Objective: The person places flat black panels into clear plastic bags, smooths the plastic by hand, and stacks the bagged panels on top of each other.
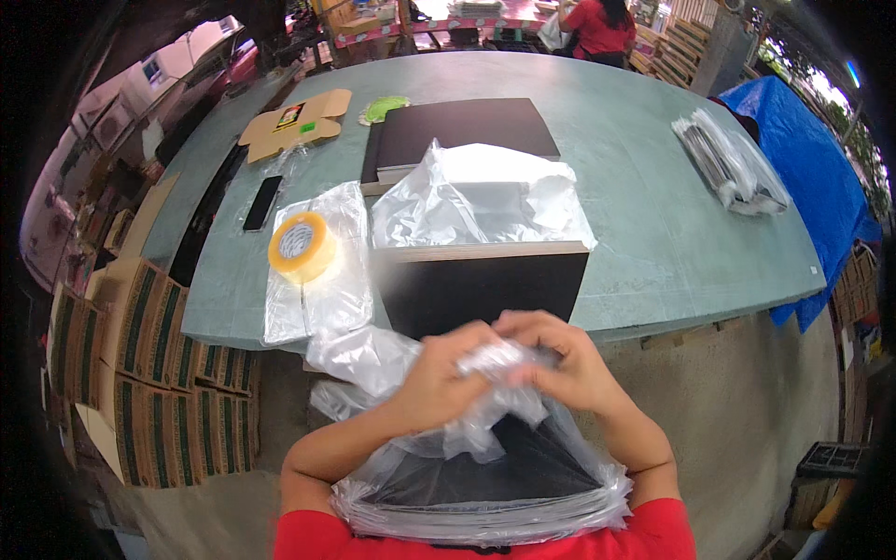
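Bunched clear plastic [499, 369] is pinched between my left hand [441, 378] and my right hand [565, 359], close to the table's near edge. Both hands are closed on it, slightly smeared by motion. Below them, against my body, lies a stack of clear plastic sleeves [485, 523] with a black panel [532, 462] showing through. Just beyond my hands stands a black block-like thing [476, 289], partly wrapped in crumpled clear plastic [485, 201]. A yellowish roll of packing tape [303, 247] rests on flat plastic bags [322, 313] to the left.
On the green table [635, 196] lie a dark flat book-like stack [467, 131], a phone [263, 203], an opened cardboard piece [294, 123] and wrapped packs [728, 163] at the right. Cardboard boxes [177, 373] stand at left, a blue tarp [803, 168] at right. A person in red [599, 30] is at the back.
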A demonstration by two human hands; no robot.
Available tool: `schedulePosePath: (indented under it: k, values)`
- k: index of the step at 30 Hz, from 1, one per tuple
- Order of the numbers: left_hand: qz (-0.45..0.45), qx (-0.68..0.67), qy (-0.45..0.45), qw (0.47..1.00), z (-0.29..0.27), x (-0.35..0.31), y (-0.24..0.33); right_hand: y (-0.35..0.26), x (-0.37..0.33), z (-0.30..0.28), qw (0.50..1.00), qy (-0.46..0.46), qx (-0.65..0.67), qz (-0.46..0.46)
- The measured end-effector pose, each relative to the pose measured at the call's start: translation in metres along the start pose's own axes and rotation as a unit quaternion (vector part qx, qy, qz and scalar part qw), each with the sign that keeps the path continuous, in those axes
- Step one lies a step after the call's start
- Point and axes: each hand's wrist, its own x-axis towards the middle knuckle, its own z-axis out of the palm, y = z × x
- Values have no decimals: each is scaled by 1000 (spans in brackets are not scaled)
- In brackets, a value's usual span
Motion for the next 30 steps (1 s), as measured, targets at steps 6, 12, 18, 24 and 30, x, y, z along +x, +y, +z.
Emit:
schedulePosePath:
  k: [6, 12, 18, 24, 30]
  values:
    - [-2, -40, -7, 999, -19, 11, -11, 16, -16, 5, 868, -165, 382, 271]
    - [-92, 3, -309, 946, -58, 5, 8, 13, -24, -23, 913, -208, 280, 213]
    - [2, 19, -466, 885, -61, -4, 36, 16, -11, -21, 809, -509, -245, 163]
    - [-157, 646, -321, 675, -51, -39, -40, 14, -29, -11, 663, -496, -545, 134]
    - [20, 213, -205, 955, -68, -55, 3, 21, -5, -77, 925, 212, -305, 80]
